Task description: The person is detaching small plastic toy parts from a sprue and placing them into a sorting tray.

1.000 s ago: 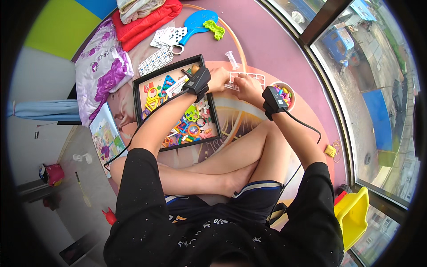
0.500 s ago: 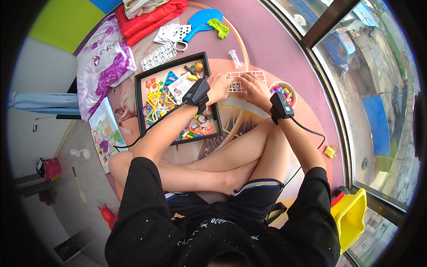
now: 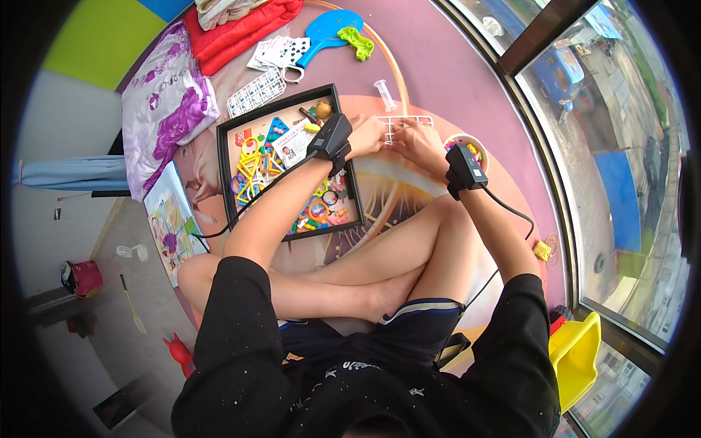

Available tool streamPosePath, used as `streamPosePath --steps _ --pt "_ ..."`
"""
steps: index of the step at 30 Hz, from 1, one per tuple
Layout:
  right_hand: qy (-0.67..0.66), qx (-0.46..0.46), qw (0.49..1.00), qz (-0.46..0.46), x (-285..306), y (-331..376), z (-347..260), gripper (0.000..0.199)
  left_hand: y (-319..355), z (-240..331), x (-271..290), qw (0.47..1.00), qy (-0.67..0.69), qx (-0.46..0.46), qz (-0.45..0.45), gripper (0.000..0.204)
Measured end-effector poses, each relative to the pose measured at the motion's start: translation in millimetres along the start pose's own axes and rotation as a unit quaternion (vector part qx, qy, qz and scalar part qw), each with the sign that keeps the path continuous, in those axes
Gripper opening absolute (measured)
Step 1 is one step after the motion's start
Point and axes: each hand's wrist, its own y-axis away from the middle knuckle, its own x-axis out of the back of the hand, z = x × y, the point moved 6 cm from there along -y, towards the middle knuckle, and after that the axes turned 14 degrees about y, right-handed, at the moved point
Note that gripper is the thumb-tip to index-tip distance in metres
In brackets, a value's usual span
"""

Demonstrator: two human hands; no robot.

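Observation:
Sitting cross-legged on a mat, I have both hands on a clear plastic grid board (image 3: 403,121) lying in front of my knees. My left hand (image 3: 367,136) grips its left edge, fingers curled over it. My right hand (image 3: 421,139) presses on the board's right part. Each wrist carries a black strapped device, and cables run back from them. A black-framed tray (image 3: 223,168) of small colourful plastic pieces lies just left of my left forearm. A small bowl (image 3: 475,142) of colourful beads sits right of my right hand.
A second clear grid (image 3: 255,92), playing cards (image 3: 276,51), a blue paddle (image 3: 327,33), a green toy piece (image 3: 360,42) and a clear tube (image 3: 385,94) lie farther out. A purple floral pillow (image 3: 161,109), red cloth (image 3: 241,29), picture book (image 3: 169,223) at left; yellow bin (image 3: 577,350) and windows at right.
Both hands have stayed together on the clear grid board. The view has shifted so the hands and tray sit a little lower in the picture; my right hand has closed in on the board.

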Motion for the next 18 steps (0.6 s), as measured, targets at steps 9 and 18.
streamPosePath --steps 9,18 --pt "0.066 -0.019 0.997 0.018 2.6 -25.0 12.0 0.046 -14.9 -6.5 6.7 0.996 0.015 0.014 -0.087 0.02" --pt "-0.087 -0.028 0.981 -0.168 -16.6 -50.5 31.5 0.043 -39.1 -26.3 15.5 0.986 0.054 0.032 -0.156 0.022"
